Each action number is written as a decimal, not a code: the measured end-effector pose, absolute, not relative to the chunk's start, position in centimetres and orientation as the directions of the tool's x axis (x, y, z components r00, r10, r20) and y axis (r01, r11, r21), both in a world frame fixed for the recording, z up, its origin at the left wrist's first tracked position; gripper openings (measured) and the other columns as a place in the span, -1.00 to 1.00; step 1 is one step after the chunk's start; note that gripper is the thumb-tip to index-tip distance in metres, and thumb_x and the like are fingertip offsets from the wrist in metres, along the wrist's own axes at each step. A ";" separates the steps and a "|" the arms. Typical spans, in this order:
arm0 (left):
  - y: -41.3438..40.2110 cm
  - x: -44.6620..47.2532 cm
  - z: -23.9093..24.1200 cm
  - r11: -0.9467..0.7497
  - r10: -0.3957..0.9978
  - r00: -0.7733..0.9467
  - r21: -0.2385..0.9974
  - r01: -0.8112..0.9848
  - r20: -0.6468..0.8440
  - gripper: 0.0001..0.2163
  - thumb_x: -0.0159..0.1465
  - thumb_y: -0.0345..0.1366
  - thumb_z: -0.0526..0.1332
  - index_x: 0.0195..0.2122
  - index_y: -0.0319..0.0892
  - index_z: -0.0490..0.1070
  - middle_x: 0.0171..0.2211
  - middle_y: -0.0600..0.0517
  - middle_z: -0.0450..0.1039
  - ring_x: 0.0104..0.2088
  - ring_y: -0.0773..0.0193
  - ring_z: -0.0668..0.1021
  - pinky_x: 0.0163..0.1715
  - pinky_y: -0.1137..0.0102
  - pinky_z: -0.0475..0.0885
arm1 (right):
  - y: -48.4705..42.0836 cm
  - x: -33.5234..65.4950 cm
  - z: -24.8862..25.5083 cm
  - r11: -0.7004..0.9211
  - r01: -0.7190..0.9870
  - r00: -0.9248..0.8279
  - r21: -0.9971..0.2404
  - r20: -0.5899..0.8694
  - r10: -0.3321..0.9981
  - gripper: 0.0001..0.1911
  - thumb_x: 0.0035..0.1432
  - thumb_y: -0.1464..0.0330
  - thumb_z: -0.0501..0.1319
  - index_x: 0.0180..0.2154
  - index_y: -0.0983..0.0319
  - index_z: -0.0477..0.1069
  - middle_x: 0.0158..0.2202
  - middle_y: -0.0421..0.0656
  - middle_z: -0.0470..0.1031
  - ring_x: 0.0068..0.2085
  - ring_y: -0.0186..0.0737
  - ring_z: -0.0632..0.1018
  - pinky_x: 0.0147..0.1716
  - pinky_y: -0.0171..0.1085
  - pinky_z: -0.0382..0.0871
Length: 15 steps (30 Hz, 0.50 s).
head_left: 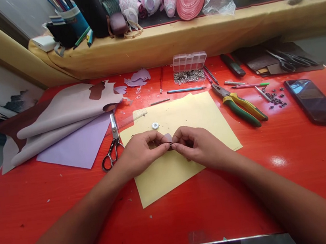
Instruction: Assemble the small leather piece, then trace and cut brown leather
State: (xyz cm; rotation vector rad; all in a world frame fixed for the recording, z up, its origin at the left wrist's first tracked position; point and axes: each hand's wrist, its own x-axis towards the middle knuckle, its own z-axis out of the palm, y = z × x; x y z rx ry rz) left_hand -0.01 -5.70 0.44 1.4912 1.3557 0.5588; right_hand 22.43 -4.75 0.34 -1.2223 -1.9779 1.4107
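My left hand [147,150] and my right hand [197,145] meet over the yellow paper sheet [159,186]. Between the thumbs and fingertips of both hands is pinched a small dark brown leather-like piece [171,146]. A pale lilac bit [168,137] shows just behind the fingertips; whether it belongs to the same piece I cannot tell. Fingers cover most of what is held. Just beyond my left hand, a round silvery metal disc [155,126] lies on the paper. A clear ruler [129,120] rests partly on the sheet's far left corner.
Scissors [113,144] lie left of the paper, by folded brown-and-pale material [59,111]. On the right are pliers [240,105], small metal rings [277,99] and a phone [313,100]. Behind stands an open compartment box [189,70] of metal bits.
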 end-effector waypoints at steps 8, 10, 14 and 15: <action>-5.8 0.5 0.6 0.115 0.926 0.260 0.859 0.499 -0.275 -0.74 0.25 -0.03 0.37 -0.27 -0.13 0.60 -0.27 0.00 0.66 -0.24 0.16 0.63 -0.22 0.30 0.49 | -4.8 21.9 0.3 0.090 0.420 -0.497 -0.903 -0.146 0.855 -0.94 0.25 0.36 0.23 -0.32 0.17 0.40 -0.55 -0.31 0.35 -0.48 -0.28 0.37 -0.46 -0.29 0.16; -5.8 0.6 0.7 0.103 0.932 0.253 0.856 0.506 -0.261 -0.75 0.24 -0.04 0.37 -0.28 -0.14 0.59 -0.29 0.01 0.66 -0.26 0.17 0.62 -0.24 0.31 0.49 | -4.7 21.8 0.2 0.090 0.419 -0.490 -0.903 -0.142 0.860 -0.94 0.23 0.36 0.23 -0.33 0.16 0.40 -0.56 -0.32 0.33 -0.49 -0.28 0.35 -0.46 -0.29 0.14; -5.7 0.6 0.6 0.095 0.937 0.245 0.858 0.504 -0.248 -0.76 0.23 -0.05 0.37 -0.30 -0.13 0.60 -0.32 0.02 0.66 -0.30 0.19 0.62 -0.27 0.33 0.49 | -4.7 21.7 0.0 0.092 0.414 -0.483 -0.906 -0.132 0.866 -0.95 0.21 0.36 0.23 -0.33 0.16 0.39 -0.57 -0.33 0.29 -0.50 -0.29 0.33 -0.47 -0.29 0.13; -5.7 0.6 0.6 0.095 0.937 0.245 0.858 0.504 -0.248 -0.76 0.23 -0.05 0.37 -0.31 -0.13 0.60 -0.32 0.02 0.65 -0.31 0.20 0.61 -0.28 0.34 0.49 | -4.7 21.7 -0.1 0.092 0.412 -0.482 -0.906 -0.131 0.866 -0.95 0.21 0.36 0.23 -0.33 0.16 0.39 -0.57 -0.34 0.28 -0.50 -0.30 0.32 -0.47 -0.29 0.13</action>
